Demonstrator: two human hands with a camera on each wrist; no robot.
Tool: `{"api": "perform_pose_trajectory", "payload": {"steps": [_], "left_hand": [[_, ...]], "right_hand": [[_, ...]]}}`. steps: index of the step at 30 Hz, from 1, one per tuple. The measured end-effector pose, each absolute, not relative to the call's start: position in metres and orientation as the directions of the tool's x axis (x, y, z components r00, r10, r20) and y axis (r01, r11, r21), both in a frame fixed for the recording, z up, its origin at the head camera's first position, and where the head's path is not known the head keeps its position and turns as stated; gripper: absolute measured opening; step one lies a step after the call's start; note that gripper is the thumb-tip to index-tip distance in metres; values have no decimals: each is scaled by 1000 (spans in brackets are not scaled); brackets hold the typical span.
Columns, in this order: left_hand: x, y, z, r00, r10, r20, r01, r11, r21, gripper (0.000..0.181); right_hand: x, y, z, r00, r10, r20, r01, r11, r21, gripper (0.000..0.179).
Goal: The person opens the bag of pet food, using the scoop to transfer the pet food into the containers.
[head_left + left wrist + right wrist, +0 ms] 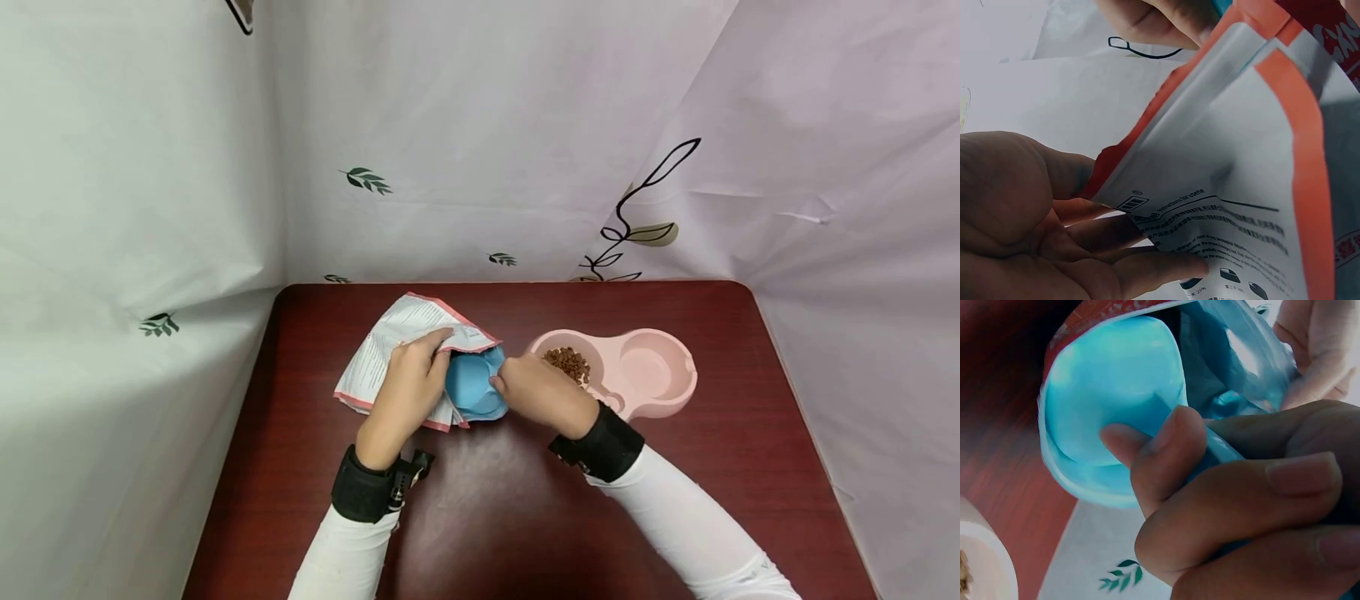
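Blue scoop (476, 387), pinched in right hand (542, 392), sits at bag (390, 358) mouth; left hand (408, 385) grips bag (held open). Scooping step; next needs deeper reach.

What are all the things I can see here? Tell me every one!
bag: one, white with red edges and print, on the table's left-middle.
scoop: one, blue, at the bag's open mouth.
double bowl: one, pink, right of the scoop.
kibble: brown heap, in the bowl's left cup.
table: one, dark red.
cloth: white with leaf prints, all around.
left hand: holds the bag.
right hand: grips the scoop.
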State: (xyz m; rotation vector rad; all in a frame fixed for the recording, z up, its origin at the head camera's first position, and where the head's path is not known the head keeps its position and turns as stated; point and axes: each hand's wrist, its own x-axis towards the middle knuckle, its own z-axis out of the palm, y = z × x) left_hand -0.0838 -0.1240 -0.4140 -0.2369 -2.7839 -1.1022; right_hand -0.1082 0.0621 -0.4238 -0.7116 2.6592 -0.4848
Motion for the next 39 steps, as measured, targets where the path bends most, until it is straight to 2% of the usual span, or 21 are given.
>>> {"api": "perform_pose_trajectory", "payload": {"steps": [8, 17, 25, 31, 35, 39], "left_hand": [[-83, -122, -415, -972, 98, 212, 216, 727, 652, 30], [-82, -120, -418, -968, 108, 226, 231, 732, 641, 30], [-81, -121, -418, -970, 106, 220, 226, 733, 642, 31], [-81, -122, -418, -971, 122, 205, 228, 727, 648, 31], [-82, -123, -419, -974, 117, 195, 218, 729, 649, 32], [-82, -124, -417, -977, 115, 181, 206, 732, 650, 32]], "right_hand": [[-106, 55, -441, -846, -489, -211, -367, 822, -435, 45], [-101, 46, -465, -864, -502, -43, -422, 767, -484, 43], [-97, 42, -484, -892, -452, 0, -379, 747, -547, 35], [-92, 42, -499, -901, -426, 80, -393, 727, -563, 37], [-92, 44, -501, -897, -432, 91, -397, 700, -593, 37], [-90, 48, -501, -896, -439, 73, -370, 644, -669, 39]]}}
